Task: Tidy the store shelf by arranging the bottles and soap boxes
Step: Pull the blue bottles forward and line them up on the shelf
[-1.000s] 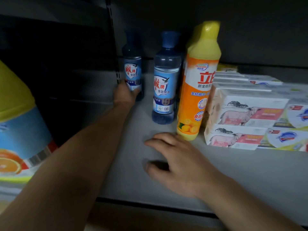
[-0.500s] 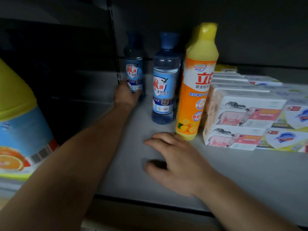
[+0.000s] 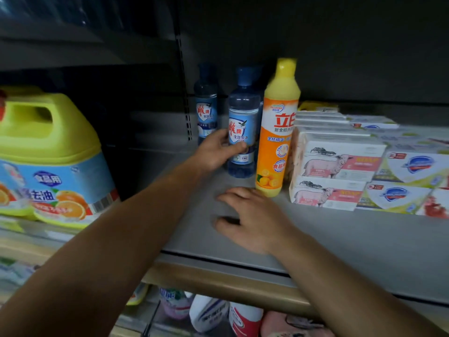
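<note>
Front blue bottle [image 3: 243, 122]: upright on the shelf [image 3: 364, 242], long axis vertical, blue cap at 12 o'clock, label facing the camera; stands just beside the orange bottle, at its 9 o'clock.
Rear blue bottle [image 3: 206, 103]: same make, upright, cap at 12 o'clock; set further back, at 10 o'clock of the front blue bottle, close to the slotted upright [image 3: 185, 93]; its foot is hidden behind the left hand.
Orange bottle [image 3: 277, 132]: tall dish-soap bottle with yellow cap and shoulders, upright, cap at 12 o'clock, label forward; whether it touches the soap boxes at its 3 o'clock cannot be told.
Sheep soap boxes [image 3: 335, 166]: white boxes with a sheep print, two tiers visible, long axes running left to right, printed faces forward; more stacked behind.
Shield soap boxes [image 3: 410, 171]: white and green boxes with a blue shield mark, stacked at 3 o'clock of the sheep soap boxes, faces forward.
Left hand [image 3: 216, 152]: reaching in from 7 o'clock, thumb and fingers curled round the lower label of the front blue bottle, gripping it.
Right hand [image 3: 250, 217]: palm down on the bare shelf at 6 o'clock of the orange bottle, fingers spread and relaxed, holding nothing.
Yellow jug [image 3: 48, 154]: large handled jug with orange-fruit label, upright on the neighbouring shelf at 9 o'clock.
Lower shelf goods [image 3: 211, 312]: bottles below the shelf edge at 6 o'clock, too blurred to identify.
</note>
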Demonstrator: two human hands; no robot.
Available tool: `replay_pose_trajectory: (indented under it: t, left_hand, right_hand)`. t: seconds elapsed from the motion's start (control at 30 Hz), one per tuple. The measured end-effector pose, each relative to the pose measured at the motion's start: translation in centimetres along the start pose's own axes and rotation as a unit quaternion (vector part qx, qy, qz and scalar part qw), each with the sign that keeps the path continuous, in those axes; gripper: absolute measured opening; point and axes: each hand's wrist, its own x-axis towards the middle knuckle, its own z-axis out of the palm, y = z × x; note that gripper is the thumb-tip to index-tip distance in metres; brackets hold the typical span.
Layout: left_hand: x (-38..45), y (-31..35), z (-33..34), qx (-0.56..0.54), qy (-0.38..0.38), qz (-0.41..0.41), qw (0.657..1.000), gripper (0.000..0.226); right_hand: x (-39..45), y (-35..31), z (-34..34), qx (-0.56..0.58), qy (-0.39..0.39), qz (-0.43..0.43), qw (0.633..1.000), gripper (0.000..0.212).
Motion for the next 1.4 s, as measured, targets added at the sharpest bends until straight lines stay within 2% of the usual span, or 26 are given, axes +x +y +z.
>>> replay_pose_trajectory:
  t: [0.1,0.33,0.4,0.5,0.53,0.6,0.67,0.73,0.83,0.93,1.07,1.2,1.3,1.4]
  left_hand:
    - [-1.0,0.3,-0.2,0.053,0.023,0.003,0.998,0.046]
    - [-8.0,0.7,-3.3,0.062,0.086,0.013,0.994,0.035]
    - [-10.5,1.1,-4.1,0.066,0.102,0.009,0.993,0.034]
    - [-14.4,2.3,-5.0,0.064,0.11,0.007,0.992,0.037]
    - [-15.6,2.8,-5.1,0.069,0.11,0.009,0.991,0.037]
    - [-17.9,4.0,-4.9,0.081,0.108,0.013,0.991,0.037]
    - [-20.0,5.3,-4.0,0.081,0.099,0.015,0.992,0.036]
    - [-21.7,6.6,-2.6,0.074,0.089,0.014,0.993,0.034]
    - [-24.0,8.8,-0.4,0.038,0.071,-0.014,0.997,0.031]
    - [-26.1,10.8,1.4,0.005,0.064,-0.042,0.997,0.028]
    - [-28.3,12.8,3.7,-0.095,0.064,-0.134,0.984,0.04]
    - [-29.6,14.0,5.2,-0.198,0.02,-0.21,0.957,0.041]
    - [-29.9,14.5,5.8,-0.221,0.015,-0.246,0.944,0.04]
    - [-30.1,14.5,6.0,-0.229,0.014,-0.257,0.939,0.041]
  right_hand:
    - [0.0,0.0,-0.1,0.01,-0.001,0.003,1.0,0.06]
    - [-0.1,-0.3,-0.5,0.014,-0.023,0.018,0.999,0.058]
    - [-0.4,-0.4,-0.9,0.031,-0.02,0.024,0.999,0.05]
    - [-1.1,-0.9,-1.7,0.11,0.033,0.037,0.993,0.027]
    - [-1.3,-1.3,-2.1,0.154,0.052,0.048,0.986,0.024]
    - [-1.5,-2.6,-3.4,0.259,0.083,0.064,0.96,0.032]
    - [-1.5,-4.5,-5.2,0.357,0.092,0.051,0.928,0.048]
    - [-1.6,-6.4,-6.9,0.421,0.086,0.026,0.903,0.05]
    - [-2.4,-8.2,-9.1,0.437,0.114,0.012,0.892,0.048]
    - [-3.9,-8.3,-9.9,0.463,0.133,0.054,0.875,0.039]
    - [-5.5,-7.9,-10.0,0.499,0.105,0.162,0.845,0.042]
    - [-6.4,-7.0,-9.4,0.566,0.067,0.261,0.779,0.042]
    - [-7.1,-6.4,-9.0,0.571,-0.001,0.3,0.764,0.047]
    - [-7.9,-6.0,-8.8,0.594,-0.018,0.304,0.744,0.053]
